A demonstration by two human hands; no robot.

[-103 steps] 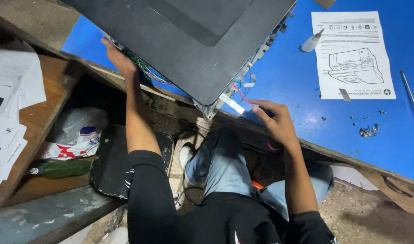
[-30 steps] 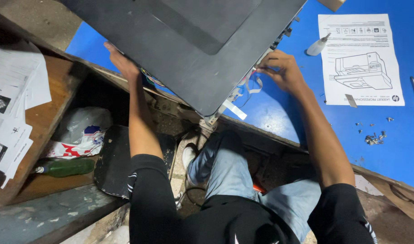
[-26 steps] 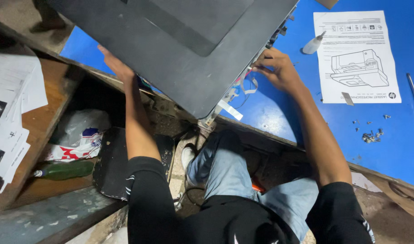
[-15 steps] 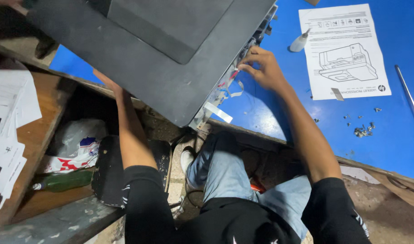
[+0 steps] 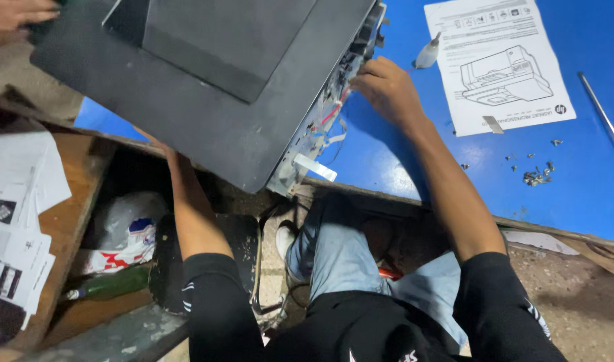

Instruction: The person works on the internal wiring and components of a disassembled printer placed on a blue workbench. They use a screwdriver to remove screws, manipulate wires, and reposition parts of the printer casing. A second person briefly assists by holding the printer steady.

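A big dark grey printer [image 5: 206, 87] lies tilted over the near edge of the blue table [image 5: 588, 194], with its underside towards me. Its right side is open, and wires and a white ribbon cable [image 5: 320, 127] show there. My right hand [image 5: 387, 90] grips that open side near the top, fingers curled onto the frame. My left forearm [image 5: 186, 201] reaches up under the printer's lower edge. The casing hides the left hand itself. Another person's hand [image 5: 18, 17] holds the printer's far left corner.
A printed instruction sheet [image 5: 498, 64], a small white tube [image 5: 427, 53], several loose screws [image 5: 535, 175] and a metal rod [image 5: 605, 121] lie on the table. Left of me is a wooden shelf with papers [image 5: 18, 214], a plastic bag [image 5: 129, 228] and a green bottle [image 5: 109, 285].
The printer has swung up and to the left. My right hand has slid up along its open side. The left hand has gone out of sight under the casing.
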